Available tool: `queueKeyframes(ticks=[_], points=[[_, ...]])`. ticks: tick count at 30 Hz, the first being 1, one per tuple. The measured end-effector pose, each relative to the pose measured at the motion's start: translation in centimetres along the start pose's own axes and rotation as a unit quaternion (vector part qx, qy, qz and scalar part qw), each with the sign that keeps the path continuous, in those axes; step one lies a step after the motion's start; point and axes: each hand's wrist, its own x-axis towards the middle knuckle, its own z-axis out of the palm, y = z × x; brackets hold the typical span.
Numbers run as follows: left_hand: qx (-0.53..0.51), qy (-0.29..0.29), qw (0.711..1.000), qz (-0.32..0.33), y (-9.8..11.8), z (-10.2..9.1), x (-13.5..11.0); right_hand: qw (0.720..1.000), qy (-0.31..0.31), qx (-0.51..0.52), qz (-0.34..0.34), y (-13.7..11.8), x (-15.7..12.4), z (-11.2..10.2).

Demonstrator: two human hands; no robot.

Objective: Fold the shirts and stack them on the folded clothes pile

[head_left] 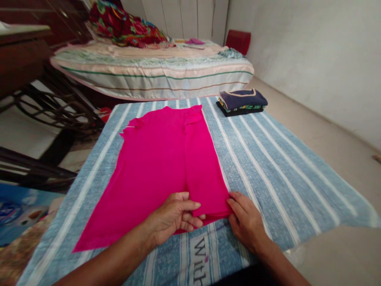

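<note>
A bright pink short-sleeved shirt (149, 171) lies spread on a blue and white striped cloth (253, 147). Its right side is folded inward as a long strip, with that sleeve turned over near the top. At the bottom hem, my left hand (175, 216) pinches the inner corner of the folded strip between thumb and fingers. The fingers of my right hand (245, 218) are closed on the outer bottom corner of the same strip. The left sleeve and left side of the shirt lie flat and unfolded.
A small stack of folded clothes (242, 101) sits at the far right of the cloth. Behind stands a bed (154, 75) with a red flowered blanket (125, 26). A sewing machine table (24, 47) is at the left. A white wall (312, 59) runs along the right.
</note>
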Motion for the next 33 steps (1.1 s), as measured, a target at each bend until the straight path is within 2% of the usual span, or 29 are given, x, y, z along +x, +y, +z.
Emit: queueKeyframes(ticks=[6, 12, 18, 21, 23, 24, 28, 31, 33], points=[[0.133, 0.061, 0.989, 0.02, -1.8, -1.1, 0.1, 1.0, 0.005, -0.002, -0.024, -0.2, -0.4, -0.3], [0.181, 0.09, 0.978, 0.046, -3.1, -1.3, 0.4, 0.999, -0.001, -0.007, -0.039, -0.1, -0.9, -0.3], [0.226, 0.123, 0.966, 0.038, -3.9, -1.2, 1.0, 0.994, 0.002, -0.002, -0.114, 0.5, -0.8, -0.3], [0.27, 0.139, 0.951, 0.057, -4.2, -1.3, 0.7, 0.987, -0.002, -0.011, -0.157, 1.0, -0.4, -0.4], [0.333, 0.161, 0.924, 0.098, -4.1, -1.6, 0.4, 0.986, 0.005, -0.008, -0.168, 1.2, 0.3, -0.6], [0.379, 0.172, 0.901, 0.126, -4.0, -1.8, 0.2, 0.985, 0.009, -0.004, -0.17, 1.2, 0.8, -0.7], [0.54, 0.202, 0.789, 0.214, -2.6, -2.6, 0.4, 0.987, 0.009, 0.012, -0.16, 0.5, 4.3, -0.3], [0.588, 0.216, 0.729, 0.274, -1.1, -2.6, 1.4, 0.99, -0.041, -0.015, -0.135, -0.1, 6.7, 1.3], [0.608, 0.217, 0.695, 0.316, 0.0, -2.2, 2.3, 0.987, -0.078, -0.06, -0.126, 0.0, 7.3, 2.8]])
